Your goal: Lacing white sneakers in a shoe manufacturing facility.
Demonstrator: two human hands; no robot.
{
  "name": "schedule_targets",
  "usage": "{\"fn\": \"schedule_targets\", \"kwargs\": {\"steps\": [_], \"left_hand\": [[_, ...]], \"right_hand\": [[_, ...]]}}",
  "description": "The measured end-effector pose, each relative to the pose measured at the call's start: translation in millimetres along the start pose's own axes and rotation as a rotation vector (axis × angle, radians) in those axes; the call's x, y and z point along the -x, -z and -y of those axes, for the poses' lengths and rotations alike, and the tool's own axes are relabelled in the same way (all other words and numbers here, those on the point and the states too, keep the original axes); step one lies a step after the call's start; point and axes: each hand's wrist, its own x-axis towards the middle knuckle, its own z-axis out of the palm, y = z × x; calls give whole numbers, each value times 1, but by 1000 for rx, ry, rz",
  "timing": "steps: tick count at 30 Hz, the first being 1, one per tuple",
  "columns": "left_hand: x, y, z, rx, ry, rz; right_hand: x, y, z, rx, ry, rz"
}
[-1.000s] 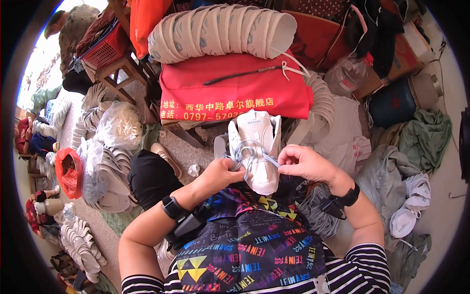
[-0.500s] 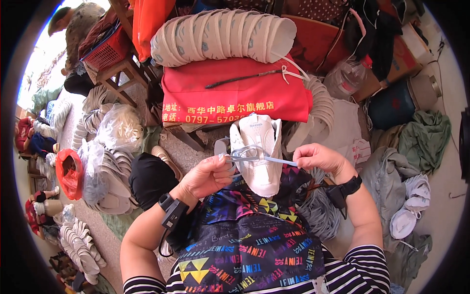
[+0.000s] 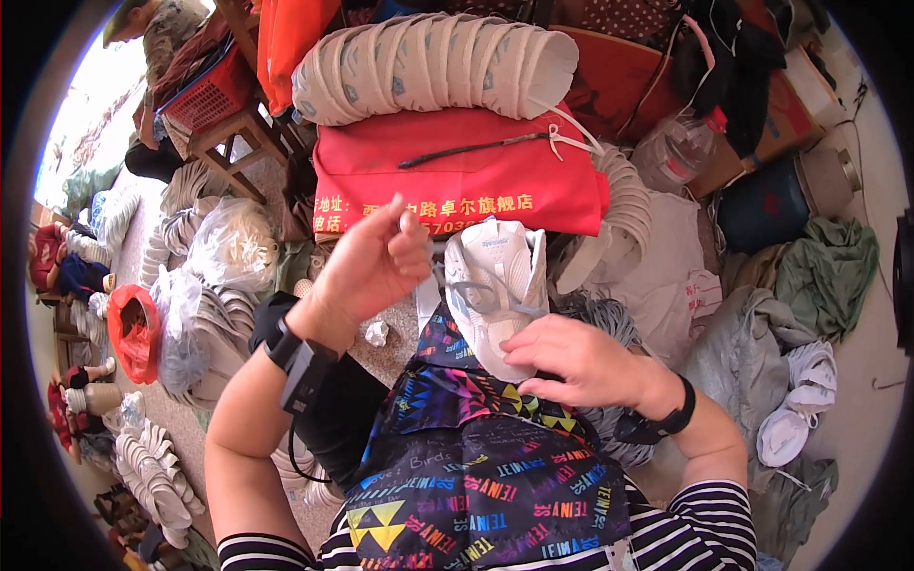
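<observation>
A white sneaker [image 3: 495,328] rests toe toward me above my lap, its heel end by the red cloth. Across its tongue lies a grey-blue shoelace [image 3: 487,293] with loose loops. My right hand [image 3: 581,362] has its fingers over the sneaker's toe and the thumb at the toe's edge, closed on it. Raised left of the sneaker, my left hand [image 3: 376,257] is apart from it, fingers loosely bent and spread, with nothing visible in them. A patterned dark apron [image 3: 476,466] covers my lap.
Ahead, a bench under a red cloth [image 3: 457,181] bears a long row of nested pale shoe parts [image 3: 438,71] and a thin dark rod [image 3: 476,150]. Grey laces [image 3: 614,314] hang at right. Bagged shoe parts [image 3: 233,252] lie left. A person [image 3: 167,48] is at far left.
Both hands have let go of the shoelace. My left hand has moved up and left; my right hand has come down onto the sneaker's toe. The lace now lies slack across the shoe.
</observation>
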Motion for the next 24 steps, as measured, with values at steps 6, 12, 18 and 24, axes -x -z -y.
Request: {"fn": "schedule_targets", "kwargs": {"steps": [6, 12, 18, 24], "left_hand": [[-24, -70, -45, -212, -132, 101], [-9, -153, -93, -370, -338, 567], [-11, -173, -70, -526, -266, 570], [-1, -142, -70, -509, -247, 480]], "right_hand": [[7, -9, -2, 70, 11, 84], [2, -10, 1, 42, 28, 128], [5, -10, -3, 28, 5, 53], [-8, -16, -13, -47, -479, -170]]}}
